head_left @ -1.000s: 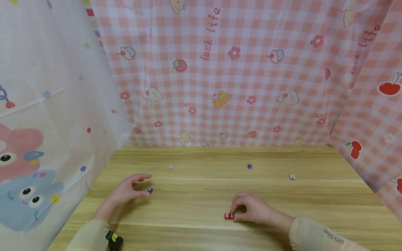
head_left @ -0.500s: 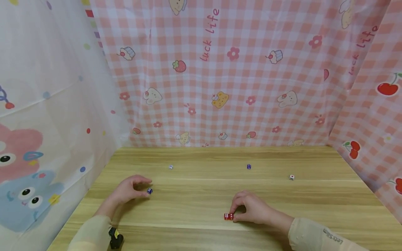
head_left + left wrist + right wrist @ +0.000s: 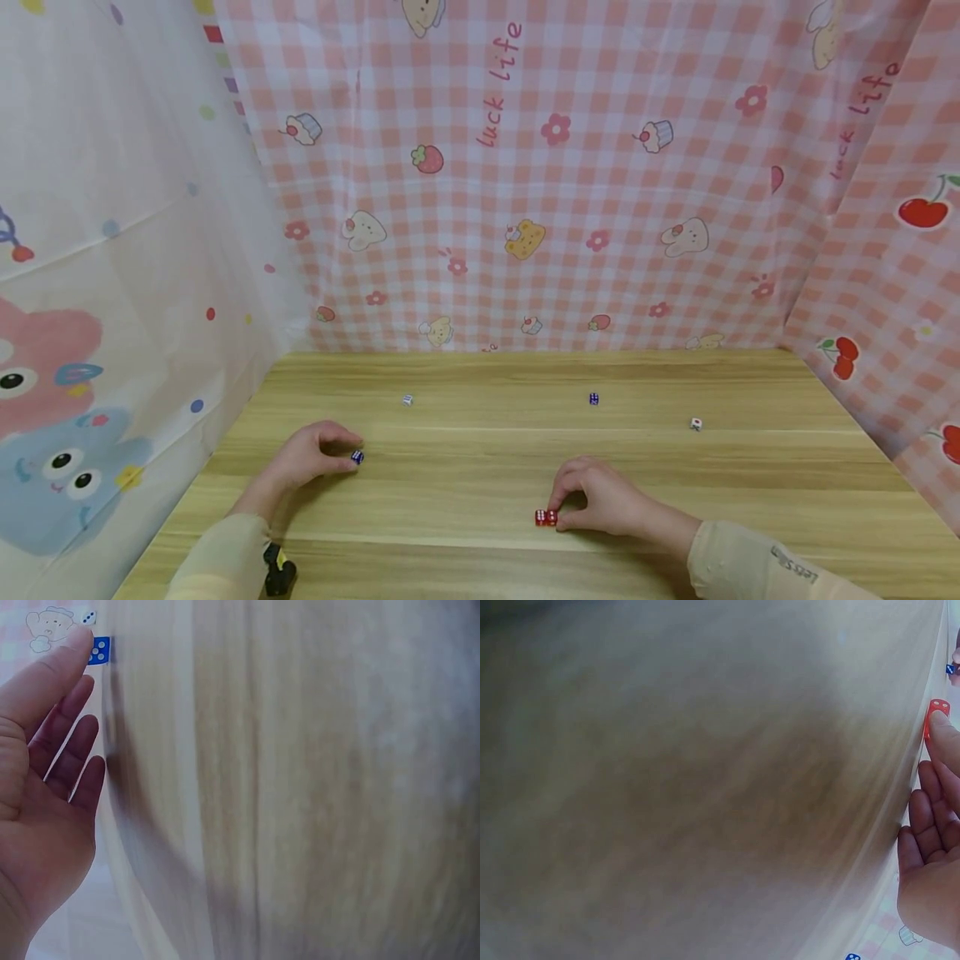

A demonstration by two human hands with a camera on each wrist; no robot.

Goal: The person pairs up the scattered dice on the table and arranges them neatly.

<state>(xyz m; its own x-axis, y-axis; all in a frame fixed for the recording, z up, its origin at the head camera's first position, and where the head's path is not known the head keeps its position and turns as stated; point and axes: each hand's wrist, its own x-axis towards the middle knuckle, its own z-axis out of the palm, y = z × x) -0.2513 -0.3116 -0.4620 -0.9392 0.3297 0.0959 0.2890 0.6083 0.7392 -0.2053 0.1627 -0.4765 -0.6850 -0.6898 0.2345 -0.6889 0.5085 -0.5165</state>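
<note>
My left hand curves around a blue die at the left of the table. Its thumb is against the near side of the die, while the index fingertip appears slightly apart from the far side. In the left wrist view the thumb tip covers part of this blue die. At right of centre, my right hand pinches a red die between thumb and index finger. Another red die sits directly to its left, seemingly touching it. The right wrist view shows red beyond the thumb.
Farther back on the wooden table lie a white die, another blue die and a second white die. Behind the table hangs a checked curtain; more curtains flank both sides. A black device is by the left sleeve.
The left index finger has come down toward the thumb, narrowing the gap around the blue die. My right hand and the two red dice stay in place.
</note>
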